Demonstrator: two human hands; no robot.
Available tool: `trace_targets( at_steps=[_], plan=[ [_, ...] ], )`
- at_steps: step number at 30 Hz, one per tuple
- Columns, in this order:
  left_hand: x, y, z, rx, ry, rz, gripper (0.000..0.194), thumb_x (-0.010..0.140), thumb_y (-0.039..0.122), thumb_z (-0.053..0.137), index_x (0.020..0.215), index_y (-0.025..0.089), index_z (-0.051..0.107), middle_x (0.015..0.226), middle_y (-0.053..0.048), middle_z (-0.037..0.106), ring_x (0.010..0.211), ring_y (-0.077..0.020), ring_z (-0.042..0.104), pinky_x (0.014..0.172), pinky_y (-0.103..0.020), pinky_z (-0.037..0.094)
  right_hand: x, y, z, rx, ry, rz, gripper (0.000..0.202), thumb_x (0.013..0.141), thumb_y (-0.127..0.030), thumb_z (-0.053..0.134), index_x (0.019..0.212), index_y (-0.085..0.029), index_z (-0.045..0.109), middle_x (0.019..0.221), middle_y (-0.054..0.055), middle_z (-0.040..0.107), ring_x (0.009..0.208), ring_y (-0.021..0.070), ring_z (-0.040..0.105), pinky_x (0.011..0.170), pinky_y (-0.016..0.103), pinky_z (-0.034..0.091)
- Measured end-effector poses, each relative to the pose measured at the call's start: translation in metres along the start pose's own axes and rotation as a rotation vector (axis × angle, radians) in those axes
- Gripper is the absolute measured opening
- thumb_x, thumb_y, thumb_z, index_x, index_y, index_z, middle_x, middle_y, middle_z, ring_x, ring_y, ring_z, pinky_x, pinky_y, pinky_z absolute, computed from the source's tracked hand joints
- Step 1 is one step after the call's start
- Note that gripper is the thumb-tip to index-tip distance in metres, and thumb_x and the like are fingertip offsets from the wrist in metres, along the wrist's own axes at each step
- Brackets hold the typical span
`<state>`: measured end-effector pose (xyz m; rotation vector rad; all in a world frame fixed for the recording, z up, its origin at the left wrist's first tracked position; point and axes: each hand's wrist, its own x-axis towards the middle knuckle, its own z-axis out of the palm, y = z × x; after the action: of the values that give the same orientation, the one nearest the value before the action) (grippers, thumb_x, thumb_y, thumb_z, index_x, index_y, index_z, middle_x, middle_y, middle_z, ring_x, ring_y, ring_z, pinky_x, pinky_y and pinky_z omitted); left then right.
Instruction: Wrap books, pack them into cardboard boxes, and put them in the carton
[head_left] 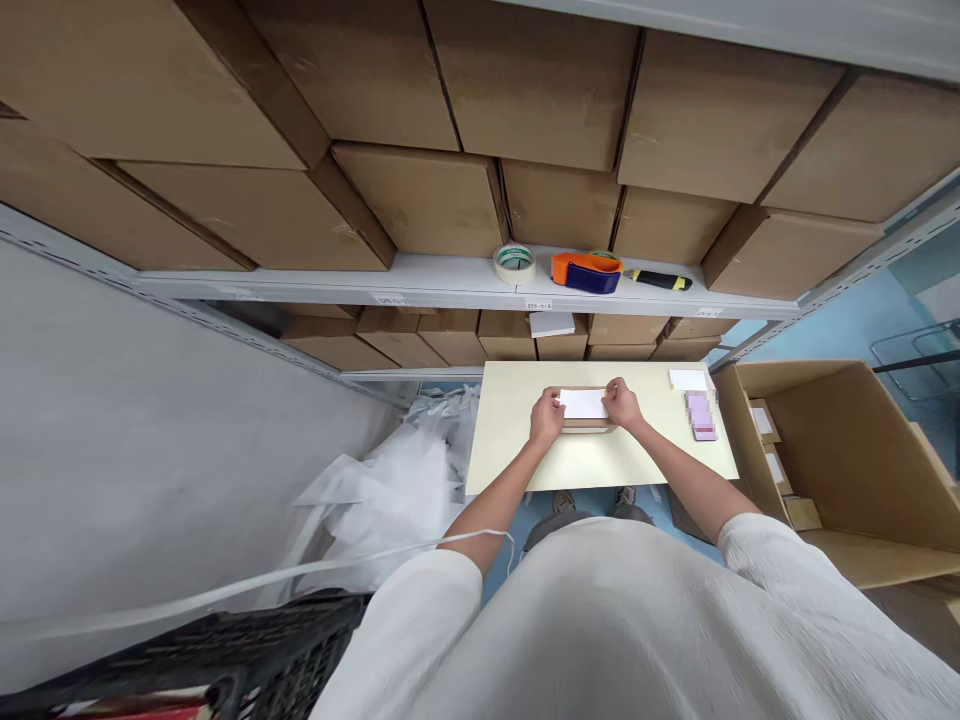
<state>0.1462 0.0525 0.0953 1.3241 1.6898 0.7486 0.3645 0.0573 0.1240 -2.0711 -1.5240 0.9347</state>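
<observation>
A white paper label lies flat across the top of a small cardboard box on the pale yellow table. My left hand is closed at the label's left end, its thumb and fingers pinching the edge. At the opposite end, my right hand pinches the right edge near the far corner. Both hands rest against the box's sides. Part of the box is hidden under the label and fingers.
A tape roll, an orange and blue tape dispenser and a black-yellow utility knife lie on the shelf. White slips and a purple item occupy the table's right. An open carton holds small boxes; plastic bags are left.
</observation>
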Motion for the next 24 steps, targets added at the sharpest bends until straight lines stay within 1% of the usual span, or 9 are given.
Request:
trace_targets(
  at_steps=[3, 7, 10, 13, 16, 18, 20, 22, 24],
  plan=[
    [0.000, -0.003, 0.001, 0.061, -0.025, 0.029, 0.028, 0.091, 0.008, 0.067, 0.113, 0.025, 0.065, 0.088, 0.001, 0.065, 0.084, -0.0181, 0.066, 0.084, -0.029, 0.053, 0.000, 0.003, 0.003, -0.036, -0.008, -0.036, 0.025, 0.087, -0.014, 0.057, 0.106, -0.028, 0.051, 0.079, -0.003, 0.067, 0.087, 0.0232, 0.068, 0.075, 0.030, 0.047],
    [0.000, -0.006, 0.003, 0.162, -0.050, 0.093, 0.027, 0.095, 0.008, 0.063, 0.117, 0.024, 0.064, 0.095, -0.002, 0.067, 0.094, -0.0209, 0.069, 0.091, -0.033, 0.055, 0.001, 0.007, 0.007, -0.115, -0.024, -0.077, 0.024, 0.090, -0.012, 0.055, 0.109, -0.027, 0.051, 0.084, -0.001, 0.068, 0.086, 0.0237, 0.067, 0.073, 0.030, 0.044],
    [0.000, -0.006, 0.004, 0.256, -0.056, 0.131, 0.027, 0.096, 0.008, 0.061, 0.120, 0.023, 0.063, 0.105, -0.006, 0.068, 0.100, -0.0232, 0.069, 0.095, -0.036, 0.055, 0.001, 0.008, 0.011, -0.198, -0.027, -0.100, 0.023, 0.094, -0.012, 0.053, 0.111, -0.027, 0.052, 0.091, 0.001, 0.069, 0.088, 0.0239, 0.066, 0.075, 0.030, 0.044],
    [-0.001, -0.005, 0.004, 0.331, -0.054, 0.159, 0.029, 0.098, 0.010, 0.059, 0.125, 0.022, 0.061, 0.119, -0.010, 0.067, 0.103, -0.0240, 0.070, 0.092, -0.036, 0.056, -0.001, 0.007, 0.014, -0.285, -0.038, -0.112, 0.024, 0.097, -0.012, 0.050, 0.116, -0.026, 0.053, 0.097, 0.003, 0.069, 0.089, 0.0239, 0.064, 0.077, 0.032, 0.045],
    [-0.004, -0.001, 0.000, 0.464, -0.059, 0.197, 0.030, 0.099, 0.015, 0.060, 0.128, 0.023, 0.061, 0.127, -0.012, 0.066, 0.107, -0.0271, 0.069, 0.092, -0.039, 0.056, -0.004, 0.005, 0.015, -0.375, -0.007, -0.137, 0.025, 0.098, -0.014, 0.050, 0.120, -0.024, 0.056, 0.111, 0.008, 0.068, 0.098, 0.0255, 0.062, 0.081, 0.033, 0.046],
    [-0.005, 0.000, -0.003, 0.579, -0.067, 0.276, 0.030, 0.100, 0.016, 0.058, 0.129, 0.022, 0.063, 0.130, -0.015, 0.066, 0.116, -0.0311, 0.068, 0.099, -0.044, 0.055, -0.007, 0.005, 0.016, -0.447, 0.041, -0.169, 0.024, 0.098, -0.017, 0.052, 0.120, -0.022, 0.059, 0.121, 0.012, 0.066, 0.107, 0.0282, 0.059, 0.086, 0.036, 0.047],
    [-0.007, -0.001, -0.005, 0.659, -0.103, 0.420, 0.036, 0.100, 0.013, 0.053, 0.132, 0.021, 0.066, 0.140, -0.017, 0.066, 0.131, -0.0338, 0.063, 0.109, -0.048, 0.052, -0.011, 0.005, 0.017, -0.518, 0.054, -0.246, 0.027, 0.098, -0.017, 0.052, 0.122, -0.020, 0.063, 0.128, 0.016, 0.064, 0.115, 0.0312, 0.056, 0.093, 0.040, 0.047],
    [-0.008, -0.005, -0.006, 0.696, -0.180, 0.575, 0.047, 0.099, 0.009, 0.048, 0.142, 0.020, 0.065, 0.155, -0.016, 0.061, 0.146, -0.0326, 0.055, 0.121, -0.049, 0.044, -0.017, 0.007, 0.019, -0.573, 0.003, -0.380, 0.036, 0.099, -0.016, 0.050, 0.131, -0.018, 0.065, 0.137, 0.019, 0.063, 0.123, 0.0334, 0.054, 0.101, 0.043, 0.045],
    [-0.009, -0.013, -0.006, 0.724, -0.257, 0.668, 0.056, 0.102, 0.012, 0.043, 0.155, 0.019, 0.058, 0.166, -0.014, 0.055, 0.158, -0.0302, 0.045, 0.130, -0.049, 0.034, -0.025, 0.011, 0.022, -0.617, -0.071, -0.513, 0.046, 0.104, -0.021, 0.045, 0.147, -0.016, 0.061, 0.151, 0.020, 0.058, 0.133, 0.0349, 0.051, 0.109, 0.047, 0.043]
  ],
)
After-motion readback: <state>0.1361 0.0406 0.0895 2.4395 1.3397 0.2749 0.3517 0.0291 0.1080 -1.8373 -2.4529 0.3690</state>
